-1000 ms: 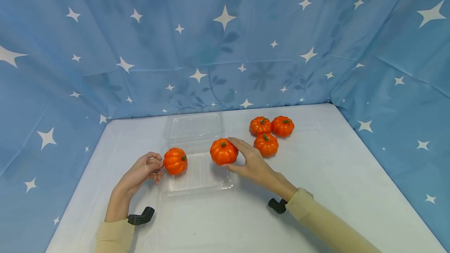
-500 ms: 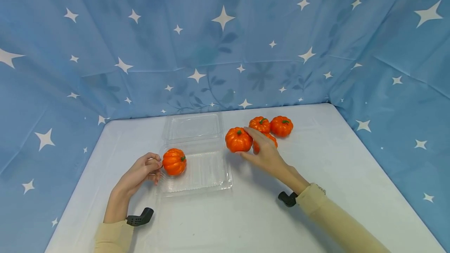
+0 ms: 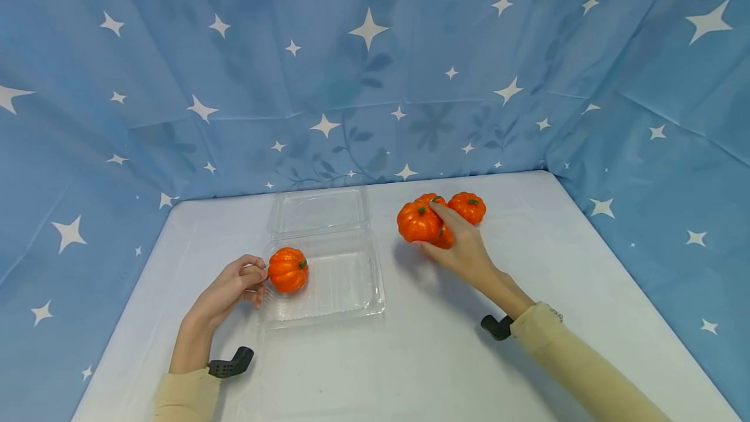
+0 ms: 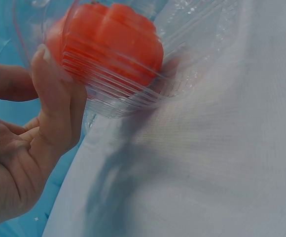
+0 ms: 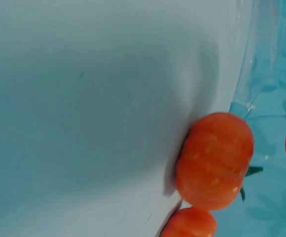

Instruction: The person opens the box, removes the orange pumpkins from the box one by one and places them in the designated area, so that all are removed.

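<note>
My left hand point(image 3: 231, 288) pinches the left edge of a clear plastic clamshell container point(image 3: 346, 279), thumb and finger meeting at its ribbed wall in the left wrist view. Inside its left part lies an orange toy pumpkin point(image 3: 288, 270), tipped so its green stem points right. Raised over the white table, another orange pumpkin point(image 3: 418, 222) is held by my right hand point(image 3: 463, 246) between thumb and fingers. It overlaps two pumpkins behind it in the head view, one at the back point(image 3: 432, 198) and one lower point(image 3: 446, 238), both partly hidden.
A further pumpkin point(image 3: 467, 208) sits behind my right hand at the back right. The container's lid point(image 3: 320, 210) lies folded back toward the blue star-print curtain point(image 3: 369, 103). The white table point(image 3: 328, 376) ends against that curtain.
My right hand has carried its pumpkin from over the container to the right, up to the pumpkin group, covering part of it. My left hand keeps its place at the container's edge.
</note>
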A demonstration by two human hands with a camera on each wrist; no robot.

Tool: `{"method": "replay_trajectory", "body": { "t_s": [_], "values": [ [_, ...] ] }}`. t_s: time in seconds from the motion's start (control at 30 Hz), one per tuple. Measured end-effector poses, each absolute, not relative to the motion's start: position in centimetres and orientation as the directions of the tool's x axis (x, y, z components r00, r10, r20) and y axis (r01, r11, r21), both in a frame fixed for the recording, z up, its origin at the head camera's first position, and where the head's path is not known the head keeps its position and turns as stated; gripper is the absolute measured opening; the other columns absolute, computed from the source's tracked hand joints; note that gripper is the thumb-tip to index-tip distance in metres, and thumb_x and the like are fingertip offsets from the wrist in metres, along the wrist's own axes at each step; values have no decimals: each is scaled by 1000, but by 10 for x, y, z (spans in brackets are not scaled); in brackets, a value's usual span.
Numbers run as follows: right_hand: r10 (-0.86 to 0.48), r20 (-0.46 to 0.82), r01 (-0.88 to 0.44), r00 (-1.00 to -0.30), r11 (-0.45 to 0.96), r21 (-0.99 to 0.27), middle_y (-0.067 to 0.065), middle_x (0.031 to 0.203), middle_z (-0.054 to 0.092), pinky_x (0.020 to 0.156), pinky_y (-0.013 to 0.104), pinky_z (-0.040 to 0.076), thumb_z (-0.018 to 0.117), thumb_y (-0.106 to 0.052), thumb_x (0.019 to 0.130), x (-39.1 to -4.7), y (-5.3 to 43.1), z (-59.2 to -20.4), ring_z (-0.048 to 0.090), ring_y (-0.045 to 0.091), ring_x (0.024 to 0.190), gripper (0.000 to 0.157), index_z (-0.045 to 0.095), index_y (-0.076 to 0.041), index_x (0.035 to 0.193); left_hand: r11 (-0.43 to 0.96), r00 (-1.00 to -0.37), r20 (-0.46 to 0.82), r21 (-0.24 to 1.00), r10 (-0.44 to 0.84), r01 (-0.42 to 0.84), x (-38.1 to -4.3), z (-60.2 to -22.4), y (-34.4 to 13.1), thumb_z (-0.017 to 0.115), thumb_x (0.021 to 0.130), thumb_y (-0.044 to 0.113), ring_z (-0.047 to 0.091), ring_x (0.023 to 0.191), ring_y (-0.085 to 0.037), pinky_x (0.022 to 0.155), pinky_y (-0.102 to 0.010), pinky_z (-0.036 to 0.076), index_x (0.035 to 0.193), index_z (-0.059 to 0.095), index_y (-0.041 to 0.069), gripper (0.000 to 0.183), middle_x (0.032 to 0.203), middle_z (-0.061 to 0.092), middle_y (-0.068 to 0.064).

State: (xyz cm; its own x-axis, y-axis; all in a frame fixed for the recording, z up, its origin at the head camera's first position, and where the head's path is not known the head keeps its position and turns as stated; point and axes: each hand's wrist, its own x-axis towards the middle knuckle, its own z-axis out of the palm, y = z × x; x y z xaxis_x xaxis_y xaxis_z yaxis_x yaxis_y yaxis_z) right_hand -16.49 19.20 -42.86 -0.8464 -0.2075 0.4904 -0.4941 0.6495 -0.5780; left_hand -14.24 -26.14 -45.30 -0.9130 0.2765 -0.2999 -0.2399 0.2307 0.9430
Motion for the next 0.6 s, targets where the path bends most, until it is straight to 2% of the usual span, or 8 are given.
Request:
{"method": "replay_trajectory", "body": {
  "t_s": [0.17,0.3,0.6],
  "values": [
    [-166,492,-469,-855,652,-596,21,140,62,98,58,55,91,-18,78,-165,205,-431,64,40,121,76,56,-1,143,234,-913,-294,944,282,-232,-142,-454,-261,48,104,6,58,63,-17,59,-31,57,120,37,-6,23,79,59,-7],
    [-155,540,-494,-827,657,-569,22,135,64,91,56,58,92,-15,76,-165,216,-433,68,39,109,76,56,4,140,233,-911,-299,943,283,-238,-143,-456,-260,48,104,6,59,64,-17,59,-31,57,120,38,-5,22,79,59,-6],
    [-92,544,-443,-834,700,-560,24,142,60,102,56,51,90,-12,79,-166,241,-439,59,42,129,74,54,6,141,234,-915,-289,946,282,-226,-143,-453,-262,48,104,7,59,65,-18,60,-32,58,122,38,-7,25,81,60,-7]
  ]
}}
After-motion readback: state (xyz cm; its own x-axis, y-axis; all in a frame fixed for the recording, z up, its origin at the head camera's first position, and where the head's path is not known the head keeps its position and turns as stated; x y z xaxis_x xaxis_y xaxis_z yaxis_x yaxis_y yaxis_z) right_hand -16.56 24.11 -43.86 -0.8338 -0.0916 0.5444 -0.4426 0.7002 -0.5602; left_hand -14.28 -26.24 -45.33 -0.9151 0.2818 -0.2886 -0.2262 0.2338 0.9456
